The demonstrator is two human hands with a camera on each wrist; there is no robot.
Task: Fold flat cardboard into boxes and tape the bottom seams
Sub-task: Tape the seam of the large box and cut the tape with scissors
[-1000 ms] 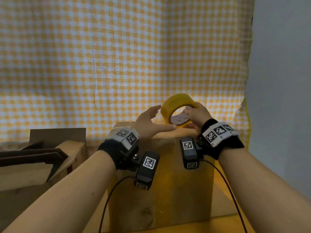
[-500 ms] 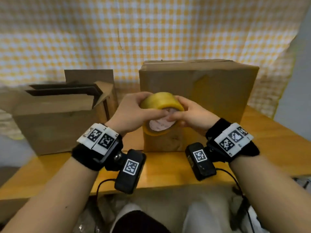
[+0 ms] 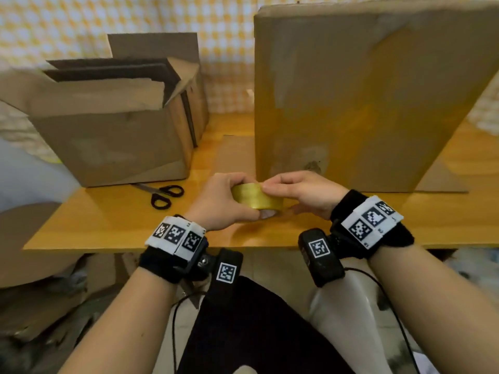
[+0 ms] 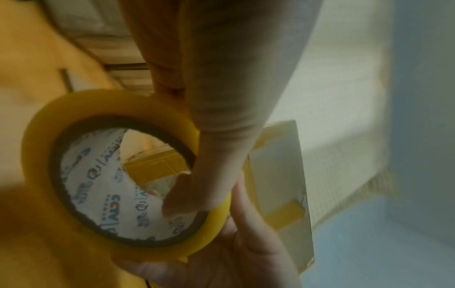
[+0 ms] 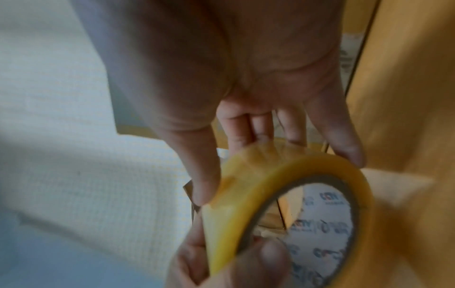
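Note:
A yellow tape roll (image 3: 255,197) with a printed white core hangs just above the table's front edge, held between both hands. My left hand (image 3: 226,199) grips it from the left, and the left wrist view shows the thumb hooked into the core of the tape roll (image 4: 110,101). My right hand (image 3: 286,193) pinches the roll's outer face from the right. In the right wrist view its thumb and fingertips press on the wound band of the tape roll (image 5: 246,193). Behind the hands a tall folded cardboard box (image 3: 364,90) stands on the table.
An open cardboard box (image 3: 108,136) with flat sheets standing in it sits at the left of the wooden table (image 3: 108,225). Black-handled scissors (image 3: 164,195) lie in front of it. More cardboard lies on the floor at the left. A checked cloth hangs behind.
The tape roll has come down from the top of the tall box to just above the table's front edge. My left hand has taken hold of it beside the right.

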